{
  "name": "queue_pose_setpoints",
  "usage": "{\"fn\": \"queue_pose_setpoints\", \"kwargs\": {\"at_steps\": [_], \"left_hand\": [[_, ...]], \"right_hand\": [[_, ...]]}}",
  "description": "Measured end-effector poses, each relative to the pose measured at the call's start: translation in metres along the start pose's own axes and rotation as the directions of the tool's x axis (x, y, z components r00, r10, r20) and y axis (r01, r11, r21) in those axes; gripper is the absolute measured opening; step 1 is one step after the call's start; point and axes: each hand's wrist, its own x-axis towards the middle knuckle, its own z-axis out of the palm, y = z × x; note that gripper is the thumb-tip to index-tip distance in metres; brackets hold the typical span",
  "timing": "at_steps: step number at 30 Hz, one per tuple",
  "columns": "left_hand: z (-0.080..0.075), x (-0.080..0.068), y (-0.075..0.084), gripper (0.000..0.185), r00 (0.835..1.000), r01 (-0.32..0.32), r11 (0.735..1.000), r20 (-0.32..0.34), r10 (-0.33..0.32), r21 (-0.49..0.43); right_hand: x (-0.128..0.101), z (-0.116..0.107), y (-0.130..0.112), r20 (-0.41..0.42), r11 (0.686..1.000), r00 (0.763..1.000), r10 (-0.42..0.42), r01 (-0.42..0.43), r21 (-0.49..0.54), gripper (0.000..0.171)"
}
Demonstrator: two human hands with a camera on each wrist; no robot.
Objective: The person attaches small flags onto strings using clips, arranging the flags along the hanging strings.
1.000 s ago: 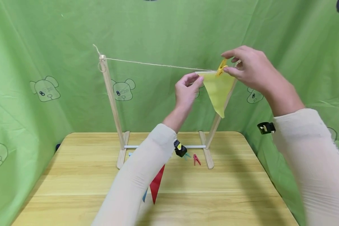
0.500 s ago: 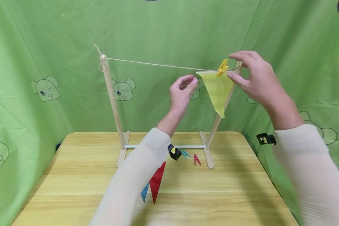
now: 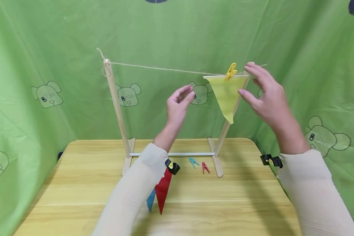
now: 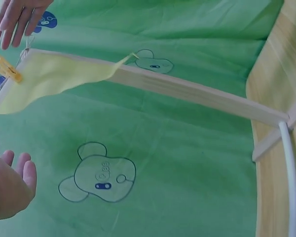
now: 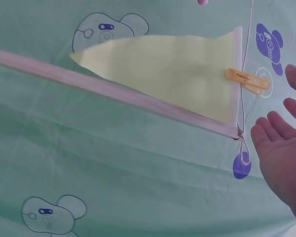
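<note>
- Nearest, a red flag [image 3: 163,190] and a blue flag [image 3: 150,200] are lying flat on the tabletop [image 3: 76,183], partly hidden under the left sleeve [image 3: 129,200].
- Just beyond them, a teal peg [image 3: 193,162] and a red peg [image 3: 205,167] are lying side by side near the right foot of the wooden frame [image 3: 115,105], both well below the 2 hands.
- The left hand [image 3: 177,106] is hovering in mid-air with its fingers [image 3: 186,92] loosely spread and holding nothing; it is sitting apart from the yellow flag [image 3: 226,95], which lies to its right and slightly higher.
- The right hand [image 3: 265,95] is hanging just beside the flag's right edge, fingers [image 3: 255,70] open wide and holding nothing; I cannot tell whether a fingertip is brushing the string [image 3: 165,68]. It looks the nearer of the 2 hands to the flag.
- The yellow flag is hanging from the string near the right post, its top edge running along the line and its long axis pointing straight down to the tip.
- A yellow peg [image 3: 231,71] is clamping that top edge to the string, tilted, standing between the 2 hands and closer to the right one; the right wrist view shows it [image 5: 247,81] just beside the open palm [image 5: 281,153].
- Farthest, a green cloth [image 3: 47,65] with bear prints is backing everything.
</note>
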Motion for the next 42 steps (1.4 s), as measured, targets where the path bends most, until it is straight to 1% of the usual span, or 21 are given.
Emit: {"fn": "queue_pose_setpoints", "kwargs": {"at_steps": [5, 7, 11, 15, 20, 24, 27, 31, 37, 42], "left_hand": [[-0.012, -0.01, -0.004, 0.047, 0.999, 0.0, 0.997, 0.033, -0.003, 0.078], [-0.018, -0.014, -0.005, 0.051, 0.998, -0.013, 0.993, 0.059, 0.006, 0.121], [-0.028, -0.022, -0.008, 0.058, 0.994, -0.037, 0.984, 0.105, 0.019, 0.173], [-0.039, -0.03, -0.012, 0.062, 0.991, -0.031, 0.979, 0.133, 0.004, 0.203], [-0.054, -0.039, -0.019, 0.064, 0.989, -0.016, 0.974, 0.148, -0.018, 0.225], [-0.066, -0.047, -0.024, 0.064, 0.987, 0.006, 0.97, 0.153, -0.044, 0.244], [-0.074, -0.052, -0.027, 0.065, 0.985, 0.027, 0.965, 0.158, -0.07, 0.261], [-0.083, -0.059, -0.032, 0.066, 0.983, 0.045, 0.958, 0.159, -0.093, 0.282], [-0.096, -0.067, -0.037, 0.068, 0.979, 0.037, 0.949, 0.177, -0.096, 0.312], [-0.106, -0.076, -0.043, 0.071, 0.973, 0.033, 0.93, 0.2, -0.113, 0.365]], "right_hand": [[-0.017, 0.007, 0.004, -0.025, 0.999, 1.0, -0.009, 0.01, 0.033, 0.073], [-0.025, 0.011, 0.007, -0.035, 0.998, 0.999, -0.001, 0.003, 0.057, 0.074], [-0.038, 0.022, 0.013, -0.057, 0.993, 0.998, 0.025, -0.018, 0.121, 0.077], [-0.053, 0.035, 0.017, -0.075, 0.982, 0.996, 0.053, -0.038, 0.186, 0.077], [-0.072, 0.051, 0.021, -0.079, 0.969, 0.994, 0.075, -0.054, 0.24, 0.077], [-0.086, 0.064, 0.023, -0.058, 0.953, 0.994, 0.097, -0.076, 0.293, 0.074], [-0.098, 0.074, 0.025, -0.024, 0.932, 0.99, 0.138, -0.121, 0.342, 0.073], [-0.111, 0.086, 0.03, 0.01, 0.907, 0.982, 0.189, -0.178, 0.382, 0.074], [-0.125, 0.101, 0.036, 0.045, 0.883, 0.97, 0.24, -0.237, 0.404, 0.072], [-0.139, 0.116, 0.041, 0.058, 0.861, 0.962, 0.268, -0.266, 0.433, 0.07]]}}
